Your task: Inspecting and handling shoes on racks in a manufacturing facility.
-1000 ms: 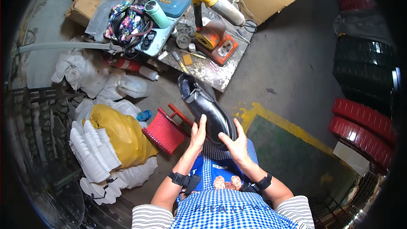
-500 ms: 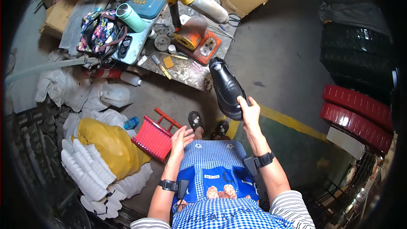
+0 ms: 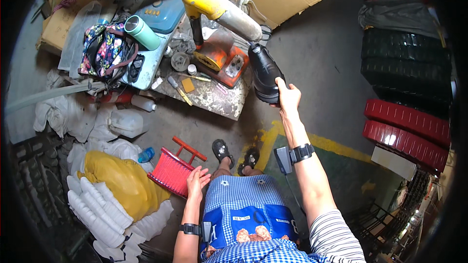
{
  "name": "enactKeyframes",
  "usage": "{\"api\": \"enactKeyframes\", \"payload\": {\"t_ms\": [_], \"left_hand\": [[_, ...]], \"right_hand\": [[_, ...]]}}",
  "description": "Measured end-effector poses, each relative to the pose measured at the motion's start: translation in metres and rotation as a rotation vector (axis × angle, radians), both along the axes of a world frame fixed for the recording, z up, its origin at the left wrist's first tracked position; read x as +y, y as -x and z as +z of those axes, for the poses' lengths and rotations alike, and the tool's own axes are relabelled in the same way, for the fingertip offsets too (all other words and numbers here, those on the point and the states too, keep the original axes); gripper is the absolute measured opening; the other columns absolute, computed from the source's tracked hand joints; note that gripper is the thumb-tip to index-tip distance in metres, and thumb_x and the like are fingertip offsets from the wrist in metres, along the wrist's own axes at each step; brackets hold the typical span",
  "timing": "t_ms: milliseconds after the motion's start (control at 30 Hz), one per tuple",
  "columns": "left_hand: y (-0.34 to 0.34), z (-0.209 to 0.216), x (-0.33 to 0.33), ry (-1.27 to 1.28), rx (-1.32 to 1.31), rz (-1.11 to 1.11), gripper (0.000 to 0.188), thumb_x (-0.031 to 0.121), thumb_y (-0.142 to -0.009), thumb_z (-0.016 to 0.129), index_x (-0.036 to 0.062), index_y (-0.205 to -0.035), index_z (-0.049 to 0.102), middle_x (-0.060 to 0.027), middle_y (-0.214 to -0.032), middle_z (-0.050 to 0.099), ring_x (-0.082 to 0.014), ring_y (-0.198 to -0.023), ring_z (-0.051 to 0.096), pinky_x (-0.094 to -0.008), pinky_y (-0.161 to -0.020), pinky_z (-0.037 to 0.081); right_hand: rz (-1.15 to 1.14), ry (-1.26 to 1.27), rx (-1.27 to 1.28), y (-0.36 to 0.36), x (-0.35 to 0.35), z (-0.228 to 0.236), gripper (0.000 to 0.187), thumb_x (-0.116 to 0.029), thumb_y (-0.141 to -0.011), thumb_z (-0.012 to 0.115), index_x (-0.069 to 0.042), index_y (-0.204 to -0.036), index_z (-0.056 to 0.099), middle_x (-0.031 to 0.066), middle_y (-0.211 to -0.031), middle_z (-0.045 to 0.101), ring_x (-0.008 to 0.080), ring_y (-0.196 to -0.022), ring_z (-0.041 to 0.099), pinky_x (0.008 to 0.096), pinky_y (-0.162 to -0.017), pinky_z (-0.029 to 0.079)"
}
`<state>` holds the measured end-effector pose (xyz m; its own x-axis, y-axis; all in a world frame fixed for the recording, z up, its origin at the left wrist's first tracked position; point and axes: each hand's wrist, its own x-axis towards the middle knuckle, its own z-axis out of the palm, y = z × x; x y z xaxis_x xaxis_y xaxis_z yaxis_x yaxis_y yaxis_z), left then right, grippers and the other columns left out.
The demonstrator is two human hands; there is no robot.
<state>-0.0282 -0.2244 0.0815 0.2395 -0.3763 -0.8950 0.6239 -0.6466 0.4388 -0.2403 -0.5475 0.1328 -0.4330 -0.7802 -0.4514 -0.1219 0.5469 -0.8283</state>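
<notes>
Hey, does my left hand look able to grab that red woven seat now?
Probably yes: the left hand looks empty and appears close to the red woven seat, with nothing visible between them, though the height gap is hard to judge.

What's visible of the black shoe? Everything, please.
The black shoe looks like glossy leather, with bright highlights on its upper and a thick dark sole edge at the near end. The right hand grips that end, holding it in the air beside the workbench. Its far end is at the tip of the yellow-and-grey tool arm; contact there is unclear.
</notes>
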Motion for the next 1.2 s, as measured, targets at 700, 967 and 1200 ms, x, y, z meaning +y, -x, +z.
{"api": "enactKeyframes", "payload": {"t_ms": [700,967,1200], "left_hand": [[-0.014,-0.006,-0.016,0.007,-0.014,-0.006,0.032,0.020,-0.090,0.038,0.0020,-0.117,0.043,-0.0146,-0.102,0.058,-0.0215,-0.080,0.061,-0.0297,-0.067,0.050],[-0.021,-0.004,-0.032,0.034,-0.030,-0.052,0.033,0.021,-0.090,0.039,0.0024,-0.117,0.043,-0.0132,-0.102,0.059,-0.0204,-0.081,0.061,-0.0291,-0.068,0.051],[-0.002,0.030,-0.090,0.161,0.057,-0.163,0.039,0.026,-0.091,0.042,0.0015,-0.120,0.042,-0.0143,-0.108,0.056,-0.0197,-0.086,0.060,-0.0286,-0.072,0.050]], "right_hand": [[-0.365,-0.084,-0.507,0.028,0.010,0.011,0.044,-0.034,-0.068,0.068,-0.002,-0.095,0.053,0.0151,-0.095,0.057,0.0270,-0.074,0.059,0.0417,-0.058,0.051],[-0.468,-0.233,-0.765,0.119,0.139,-0.005,0.032,-0.036,-0.069,0.062,-0.014,-0.089,0.054,0.0028,-0.078,0.061,0.0179,-0.061,0.058,0.0291,-0.042,0.040],[-0.492,-0.348,-0.768,0.150,0.213,0.039,0.028,-0.035,-0.072,0.054,-0.009,-0.078,0.060,0.0040,-0.068,0.062,0.0168,-0.046,0.056,0.0241,-0.032,0.039]]}}
